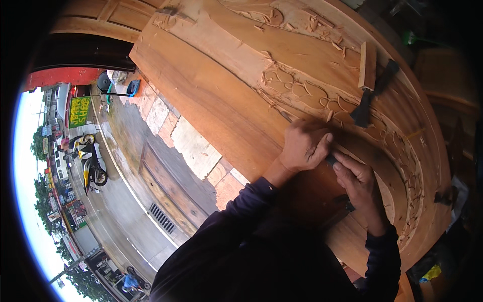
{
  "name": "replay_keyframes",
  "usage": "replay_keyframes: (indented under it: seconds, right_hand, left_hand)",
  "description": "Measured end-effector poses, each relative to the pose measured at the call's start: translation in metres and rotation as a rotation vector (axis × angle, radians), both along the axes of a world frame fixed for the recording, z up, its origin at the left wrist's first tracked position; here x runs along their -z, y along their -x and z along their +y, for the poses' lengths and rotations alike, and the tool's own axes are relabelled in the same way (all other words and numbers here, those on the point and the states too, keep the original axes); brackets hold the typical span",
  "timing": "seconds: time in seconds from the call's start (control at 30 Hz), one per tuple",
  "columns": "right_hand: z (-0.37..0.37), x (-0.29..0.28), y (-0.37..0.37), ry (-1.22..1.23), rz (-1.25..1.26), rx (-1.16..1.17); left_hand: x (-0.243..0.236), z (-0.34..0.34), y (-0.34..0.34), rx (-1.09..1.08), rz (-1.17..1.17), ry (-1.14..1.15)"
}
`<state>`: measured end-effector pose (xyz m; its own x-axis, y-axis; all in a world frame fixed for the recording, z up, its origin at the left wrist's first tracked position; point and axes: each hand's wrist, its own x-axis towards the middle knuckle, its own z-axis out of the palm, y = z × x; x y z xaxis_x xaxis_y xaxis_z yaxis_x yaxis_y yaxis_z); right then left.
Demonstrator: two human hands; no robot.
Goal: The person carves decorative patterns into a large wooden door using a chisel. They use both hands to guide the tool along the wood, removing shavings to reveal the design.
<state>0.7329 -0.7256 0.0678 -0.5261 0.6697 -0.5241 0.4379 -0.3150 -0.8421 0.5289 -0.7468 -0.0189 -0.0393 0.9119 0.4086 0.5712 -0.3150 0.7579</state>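
Right hand (358, 185): fingers wrapped round dark tool (330, 159); left hand (304, 145) just beside it, fingers curled, grip unclear. Carved wooden panel (297, 53) under both.

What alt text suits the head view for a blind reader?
A bare left hand and right hand meet at a small dark object over a large carved brown wooden panel strewn with thin wood shavings; a yellow-and-black motorcycle is outside.
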Motion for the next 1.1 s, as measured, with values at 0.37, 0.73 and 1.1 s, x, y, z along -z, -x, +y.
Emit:
replay_keyframes:
  seconds: [0.37,0.73,1.1]
  right_hand:
    - [0.004,-0.031,0.023,-0.338,-0.02,-0.066]
    - [0.011,-0.005,0.007,-0.755,0.226,0.06]
    - [0.002,-0.009,0.045,-0.509,-0.073,-0.012]
  left_hand:
    - [0.003,0.007,0.008,-0.152,-0.148,-0.048]
    - [0.002,0.013,0.008,-0.225,-0.128,-0.001]
    - [0.001,0.01,0.013,-0.209,-0.121,0.026]
